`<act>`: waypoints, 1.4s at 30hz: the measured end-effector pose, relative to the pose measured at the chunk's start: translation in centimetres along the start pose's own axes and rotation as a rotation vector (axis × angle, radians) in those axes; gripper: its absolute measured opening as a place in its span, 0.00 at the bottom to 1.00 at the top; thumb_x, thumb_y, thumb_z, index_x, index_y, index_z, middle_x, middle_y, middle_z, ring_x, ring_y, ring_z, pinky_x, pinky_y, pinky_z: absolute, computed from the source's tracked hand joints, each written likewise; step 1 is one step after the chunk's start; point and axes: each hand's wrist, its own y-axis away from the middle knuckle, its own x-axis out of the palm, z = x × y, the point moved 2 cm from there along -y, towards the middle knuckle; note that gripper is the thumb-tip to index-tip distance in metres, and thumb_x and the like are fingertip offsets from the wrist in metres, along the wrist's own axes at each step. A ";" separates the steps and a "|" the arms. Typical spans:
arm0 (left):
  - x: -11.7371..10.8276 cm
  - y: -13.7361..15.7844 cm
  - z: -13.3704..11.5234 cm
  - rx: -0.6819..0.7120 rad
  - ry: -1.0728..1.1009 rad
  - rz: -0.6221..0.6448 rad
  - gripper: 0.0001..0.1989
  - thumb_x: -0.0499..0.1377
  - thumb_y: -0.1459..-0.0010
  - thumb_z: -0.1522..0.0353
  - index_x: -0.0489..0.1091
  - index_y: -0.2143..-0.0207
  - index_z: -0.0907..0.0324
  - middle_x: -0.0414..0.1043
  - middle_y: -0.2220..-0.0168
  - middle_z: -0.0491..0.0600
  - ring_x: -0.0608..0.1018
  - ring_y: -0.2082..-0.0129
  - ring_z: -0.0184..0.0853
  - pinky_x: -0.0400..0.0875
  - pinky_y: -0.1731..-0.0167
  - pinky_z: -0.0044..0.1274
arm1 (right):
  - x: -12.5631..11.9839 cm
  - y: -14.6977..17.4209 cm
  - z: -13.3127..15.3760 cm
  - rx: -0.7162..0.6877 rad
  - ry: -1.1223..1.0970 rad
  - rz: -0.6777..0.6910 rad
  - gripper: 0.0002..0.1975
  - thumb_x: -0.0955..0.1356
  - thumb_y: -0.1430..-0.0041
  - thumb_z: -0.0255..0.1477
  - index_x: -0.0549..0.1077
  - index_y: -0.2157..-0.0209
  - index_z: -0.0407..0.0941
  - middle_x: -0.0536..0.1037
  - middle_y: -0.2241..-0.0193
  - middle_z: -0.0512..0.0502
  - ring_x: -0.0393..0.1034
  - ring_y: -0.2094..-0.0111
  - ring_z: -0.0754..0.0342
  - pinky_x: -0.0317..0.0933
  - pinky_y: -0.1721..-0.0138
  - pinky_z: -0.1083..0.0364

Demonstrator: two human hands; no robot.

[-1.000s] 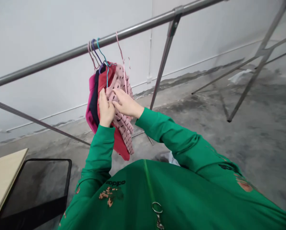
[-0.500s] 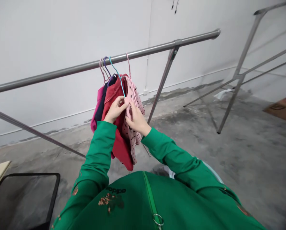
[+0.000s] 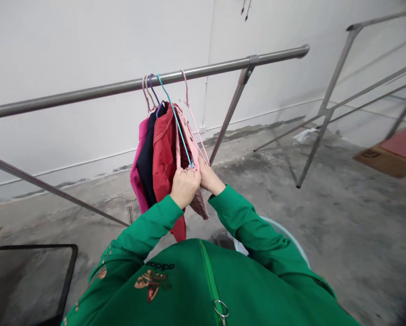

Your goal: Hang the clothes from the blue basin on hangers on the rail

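Observation:
Both hands work on a pink garment with dark marks (image 3: 200, 206), at the near end of a blue hanger (image 3: 174, 113). My left hand (image 3: 185, 186) is closed on the garment's edge by the hanger's tip. My right hand (image 3: 210, 176) is pressed against the same spot from the right, its fingertips partly hidden behind the cloth. Just left hangs a red garment (image 3: 162, 158), then a navy garment (image 3: 145, 167) and a magenta one (image 3: 136, 181). A pink hanger (image 3: 186, 90) hooks over the rail to the right of the blue one.
A metal rail (image 3: 104, 93) crosses in front of me, held by slanted legs (image 3: 232, 113). Another rack (image 3: 328, 90) stands at right, near a cardboard box (image 3: 386, 160). A black-rimmed panel (image 3: 74, 258) lies at lower left. A pale basin rim (image 3: 291, 237) shows beside my right arm.
Both hands have moved down and toward me along the blue hanger, drawing the pink garment's edge with them. The garment is stretched more open around the hanger.

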 end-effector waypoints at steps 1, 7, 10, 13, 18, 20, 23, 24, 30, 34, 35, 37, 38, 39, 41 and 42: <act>0.6 0.5 0.1 -0.017 0.010 -0.001 0.15 0.44 0.40 0.77 0.71 0.67 0.66 0.73 0.71 0.60 0.75 0.68 0.43 0.63 0.62 0.36 | 0.3 0.3 -0.2 -0.015 -0.056 0.008 0.29 0.61 0.40 0.34 0.55 0.40 0.36 0.75 0.60 0.34 0.72 0.63 0.46 0.65 0.55 0.47; 1.8 2.3 2.7 -0.101 0.070 -0.072 0.12 0.50 0.44 0.76 0.72 0.62 0.62 0.74 0.67 0.56 0.75 0.61 0.43 0.60 0.50 0.39 | 2.8 2.9 -0.9 0.063 -0.189 0.027 0.14 0.58 0.41 0.36 0.67 0.61 0.43 0.75 0.64 0.39 0.70 0.61 0.47 0.65 0.56 0.47; 1.1 2.4 2.9 -0.021 0.063 -0.098 0.11 0.51 0.45 0.75 0.72 0.64 0.61 0.74 0.67 0.55 0.75 0.61 0.41 0.60 0.48 0.37 | 2.3 3.3 -0.4 0.047 -0.388 0.058 0.15 0.62 0.43 0.41 0.67 0.62 0.44 0.75 0.64 0.42 0.69 0.60 0.49 0.64 0.54 0.48; 0.6 2.4 2.2 0.098 0.063 -0.079 0.11 0.51 0.46 0.75 0.72 0.63 0.65 0.74 0.67 0.57 0.75 0.62 0.42 0.63 0.50 0.35 | 0.6 2.9 0.9 0.019 -0.667 0.102 0.20 0.63 0.44 0.44 0.67 0.57 0.43 0.74 0.59 0.44 0.68 0.55 0.51 0.62 0.49 0.52; -0.1 2.6 1.4 0.205 0.135 -0.022 0.10 0.52 0.47 0.74 0.71 0.64 0.67 0.74 0.65 0.61 0.75 0.60 0.44 0.67 0.54 0.34 | -0.5 1.8 2.4 0.170 -0.581 -0.022 0.19 0.62 0.44 0.46 0.67 0.70 0.43 0.72 0.71 0.48 0.66 0.66 0.54 0.62 0.59 0.55; -0.6 2.7 1.8 0.141 0.235 -0.044 0.09 0.51 0.46 0.74 0.71 0.68 0.65 0.73 0.67 0.59 0.75 0.62 0.42 0.68 0.56 0.32 | -0.2 1.5 2.5 0.198 -0.492 -0.075 0.16 0.62 0.45 0.42 0.66 0.72 0.43 0.70 0.73 0.49 0.64 0.68 0.55 0.61 0.62 0.55; -1.6 2.4 3.0 -0.072 0.465 -0.166 0.10 0.50 0.40 0.70 0.70 0.68 0.62 0.73 0.68 0.54 0.75 0.66 0.37 0.69 0.60 0.28 | 0.2 1.2 2.4 0.193 -0.498 -0.126 0.12 0.62 0.47 0.37 0.67 0.70 0.43 0.70 0.72 0.49 0.65 0.67 0.55 0.61 0.61 0.55; -1.9 2.1 3.4 -0.140 0.527 -0.205 0.10 0.51 0.39 0.67 0.70 0.66 0.62 0.72 0.67 0.54 0.74 0.66 0.36 0.69 0.61 0.27 | 0.2 1.2 2.4 0.192 -0.510 -0.149 0.11 0.62 0.47 0.37 0.67 0.69 0.43 0.70 0.72 0.49 0.64 0.67 0.55 0.61 0.61 0.55; -3.3 -0.7 3.2 -0.180 0.404 -0.022 0.14 0.49 0.37 0.67 0.73 0.64 0.61 0.71 0.66 0.52 0.72 0.61 0.37 0.66 0.57 0.29 | -0.4 1.2 2.5 0.143 -0.500 -0.205 0.09 0.64 0.49 0.35 0.65 0.72 0.43 0.68 0.75 0.53 0.61 0.71 0.59 0.61 0.65 0.58; -2.8 -1.7 2.7 -0.232 0.249 0.120 0.16 0.47 0.35 0.67 0.74 0.65 0.60 0.72 0.65 0.53 0.73 0.59 0.39 0.67 0.59 0.29 | -1.7 1.1 2.8 0.199 -0.544 -0.314 0.08 0.65 0.52 0.33 0.64 0.75 0.43 0.68 0.77 0.54 0.63 0.74 0.61 0.61 0.70 0.59; -2.3 -1.8 2.8 -0.256 0.239 0.144 0.16 0.47 0.36 0.67 0.74 0.65 0.60 0.73 0.65 0.53 0.73 0.59 0.39 0.67 0.60 0.29 | -2.1 1.1 3.1 0.208 -0.590 -0.329 0.07 0.65 0.52 0.33 0.64 0.74 0.43 0.69 0.76 0.53 0.65 0.74 0.61 0.63 0.70 0.59; -1.2 -1.8 3.1 -0.265 0.307 0.191 0.14 0.48 0.37 0.68 0.73 0.67 0.61 0.73 0.66 0.53 0.74 0.61 0.38 0.68 0.60 0.28 | -2.8 1.2 3.7 0.204 -0.679 -0.345 0.08 0.65 0.50 0.33 0.65 0.70 0.43 0.72 0.72 0.51 0.68 0.73 0.60 0.65 0.71 0.59; -0.7 -1.8 3.3 -0.244 0.388 0.194 0.14 0.48 0.37 0.69 0.73 0.67 0.61 0.73 0.66 0.52 0.75 0.62 0.37 0.68 0.60 0.28 | -3.1 1.4 4.1 0.191 -0.687 -0.353 0.08 0.65 0.50 0.33 0.65 0.69 0.43 0.72 0.71 0.51 0.69 0.72 0.60 0.66 0.71 0.59; -0.3 -1.8 3.5 -0.215 0.493 0.168 0.13 0.49 0.37 0.70 0.73 0.66 0.61 0.73 0.66 0.51 0.75 0.62 0.36 0.69 0.59 0.27 | -3.4 1.5 4.3 0.173 -0.672 -0.360 0.08 0.65 0.50 0.33 0.66 0.69 0.43 0.72 0.71 0.51 0.69 0.72 0.61 0.66 0.70 0.59; -0.3 -1.7 4.3 -0.182 0.742 0.022 0.13 0.49 0.37 0.68 0.72 0.64 0.60 0.73 0.65 0.50 0.75 0.64 0.33 0.70 0.59 0.25 | -3.6 1.9 4.3 0.151 -0.634 -0.348 0.08 0.66 0.50 0.32 0.67 0.69 0.43 0.72 0.73 0.52 0.69 0.71 0.61 0.67 0.68 0.59; -0.5 -1.5 4.8 -0.201 0.873 -0.073 0.13 0.49 0.36 0.65 0.72 0.64 0.60 0.73 0.67 0.49 0.75 0.66 0.31 0.71 0.62 0.24 | -3.5 2.2 3.9 0.160 -0.630 -0.326 0.08 0.66 0.51 0.32 0.67 0.68 0.43 0.72 0.73 0.52 0.69 0.71 0.60 0.68 0.68 0.58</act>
